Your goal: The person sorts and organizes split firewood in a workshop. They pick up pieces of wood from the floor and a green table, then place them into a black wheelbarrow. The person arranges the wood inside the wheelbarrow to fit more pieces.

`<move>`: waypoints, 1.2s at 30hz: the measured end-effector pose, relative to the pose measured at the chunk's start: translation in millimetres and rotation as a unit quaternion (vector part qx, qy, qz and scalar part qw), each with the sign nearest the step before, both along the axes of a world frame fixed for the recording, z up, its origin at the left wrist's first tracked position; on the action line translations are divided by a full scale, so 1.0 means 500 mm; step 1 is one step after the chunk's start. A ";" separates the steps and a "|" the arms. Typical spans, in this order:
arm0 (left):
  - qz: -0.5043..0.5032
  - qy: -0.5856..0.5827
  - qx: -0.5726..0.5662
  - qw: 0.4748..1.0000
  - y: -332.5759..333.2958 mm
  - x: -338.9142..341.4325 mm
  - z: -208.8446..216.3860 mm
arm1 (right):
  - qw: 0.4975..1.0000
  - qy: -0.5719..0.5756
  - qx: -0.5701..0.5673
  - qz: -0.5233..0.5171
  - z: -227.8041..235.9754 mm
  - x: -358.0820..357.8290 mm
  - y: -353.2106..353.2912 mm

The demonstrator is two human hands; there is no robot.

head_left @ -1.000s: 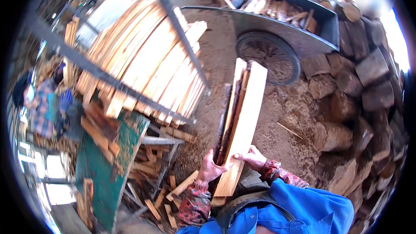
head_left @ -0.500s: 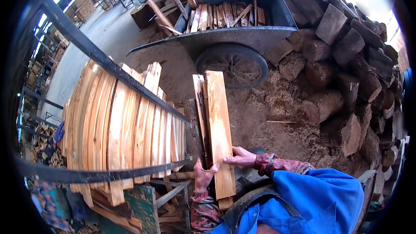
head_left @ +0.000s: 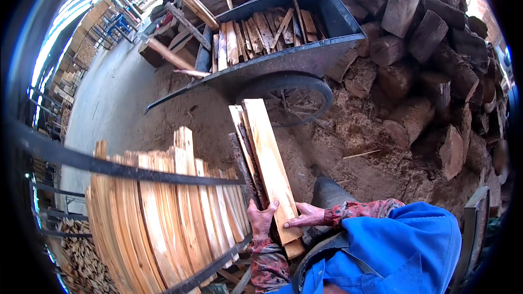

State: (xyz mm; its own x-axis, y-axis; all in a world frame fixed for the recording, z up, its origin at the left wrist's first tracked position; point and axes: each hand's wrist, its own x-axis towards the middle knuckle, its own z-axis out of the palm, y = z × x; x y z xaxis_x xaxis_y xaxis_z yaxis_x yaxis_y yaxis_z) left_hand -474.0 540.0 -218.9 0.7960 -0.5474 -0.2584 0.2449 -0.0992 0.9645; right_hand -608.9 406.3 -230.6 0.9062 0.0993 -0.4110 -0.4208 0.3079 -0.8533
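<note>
A small bundle of sawn wooden boards (head_left: 268, 160) stands upright in front of my body, its top leaning a little to the left. Dark bark edges show on the boards at its left side. My left hand (head_left: 262, 218) wraps round the bundle's left side near the lower end, thumb over the front board. From the right, my right hand (head_left: 306, 215) grips the same boards with its thumb on the pale face. Its other fingers are hidden behind the wood. Left of the bundle, a dense row of upright boards (head_left: 163, 212) stands in a dark metal frame (head_left: 136, 173).
A metal cart (head_left: 272, 65) with a spoked wheel (head_left: 289, 100) holds several wood offcuts ahead. Stacked logs (head_left: 408, 109) rise on the right. Sawdust and a thin stick (head_left: 362, 154) lie on the dirt floor. A dark metal post (head_left: 475, 228) stands at the lower right.
The view has turned, so the cart sits further left and the boards in the frame lower. The bundle now leans more to the left; both hands keep their hold.
</note>
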 end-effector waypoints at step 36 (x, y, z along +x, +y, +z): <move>0.363 0.378 0.189 0.831 0.178 -0.619 -0.472 | 0.906 0.403 -0.120 -0.039 -0.518 -0.020 -0.686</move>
